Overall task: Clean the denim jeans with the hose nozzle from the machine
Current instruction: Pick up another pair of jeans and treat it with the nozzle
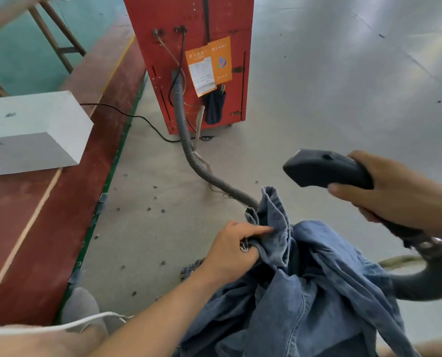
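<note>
- Fingers [248,249] of the left hand [234,249] are curled into a bunched fold of the denim jeans [305,287], pinching the cloth with the forefinger stretched out along it.
- Right hand [392,191] is wrapped around the handle of the black hose nozzle [323,167] — thumb underneath, the wide flat head pointing left.
- That nozzle head hangs in the air above the raised fold of denim, apart from it, not touching.
- Jeans lie heaped across the person's lap at the lower middle and right, one crumpled end lifted up by the left hand.
- Grey ribbed hose [189,148] runs from the red machine [196,60] down across the grey floor [318,86] and passes behind the denim; a grey curve of it shows again at the right edge, below the right wrist.
- Orange papers [209,68] are stuck on the machine's side, and a black cable [127,114] trails left from its foot.
- White block [31,130] sits on the red floor strip at the left — well apart from the jeans.
</note>
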{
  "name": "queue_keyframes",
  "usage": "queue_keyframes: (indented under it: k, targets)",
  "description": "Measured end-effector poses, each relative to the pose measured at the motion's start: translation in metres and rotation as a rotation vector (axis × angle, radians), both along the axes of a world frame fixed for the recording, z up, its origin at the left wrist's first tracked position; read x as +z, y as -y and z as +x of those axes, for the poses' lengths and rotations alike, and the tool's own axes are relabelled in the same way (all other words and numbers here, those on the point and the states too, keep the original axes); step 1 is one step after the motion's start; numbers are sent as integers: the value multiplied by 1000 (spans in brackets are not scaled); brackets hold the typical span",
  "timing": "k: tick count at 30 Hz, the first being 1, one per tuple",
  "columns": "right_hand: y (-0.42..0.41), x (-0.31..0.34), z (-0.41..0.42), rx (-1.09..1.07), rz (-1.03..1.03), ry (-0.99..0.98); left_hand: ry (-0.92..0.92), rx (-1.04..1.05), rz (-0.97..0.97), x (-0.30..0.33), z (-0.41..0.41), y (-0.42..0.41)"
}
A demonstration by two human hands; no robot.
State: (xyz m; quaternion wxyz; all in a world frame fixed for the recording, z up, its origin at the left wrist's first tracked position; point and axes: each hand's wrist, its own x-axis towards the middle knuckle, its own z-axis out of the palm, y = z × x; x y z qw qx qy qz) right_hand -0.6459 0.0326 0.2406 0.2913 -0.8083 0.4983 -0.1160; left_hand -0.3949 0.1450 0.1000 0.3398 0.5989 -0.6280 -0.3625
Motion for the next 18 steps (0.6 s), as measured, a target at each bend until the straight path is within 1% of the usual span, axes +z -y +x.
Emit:
queue_keyframes:
  k: [2, 3, 4, 6, 7, 9, 11, 13, 15, 16, 18]
  targets:
    - [1, 3, -15, 21, 80, 6, 29, 6, 19, 0, 2, -5]
    - [-1, 2, -18, 54, 141, -28, 27, 14, 16, 0, 1, -6]
    - [-5, 0, -17, 98, 214, -73, 0, 28, 16, -1, 0, -7]
    - [-16, -9, -7, 198, 341, -160, -118, 78, 42, -3, -4, -11]
    - [-20, -14, -1, 242, 363, -196, -204, 105, 81, -4, -5, -12]
    - [-22, -25, 12, 255, 314, -222, -375, 141, 172, -8, -4, -13]
    - [-15, -29, 19, 142, 183, -210, -518, 209, 253, -8, -4, -14]
    - [-5, -26, 18, -9, 65, -166, -770, 378, 334, -1, -6, -10]
    - [3, -19, 11, -89, 12, -97, -1063, 589, 384, 3, 1, 2]
    - [4, -16, 7, -85, 4, -86, -1188, 656, 414, 4, 10, 9]
    - [0, -13, 3, -26, 21, -101, -1360, 697, 530, 5, 27, 16]
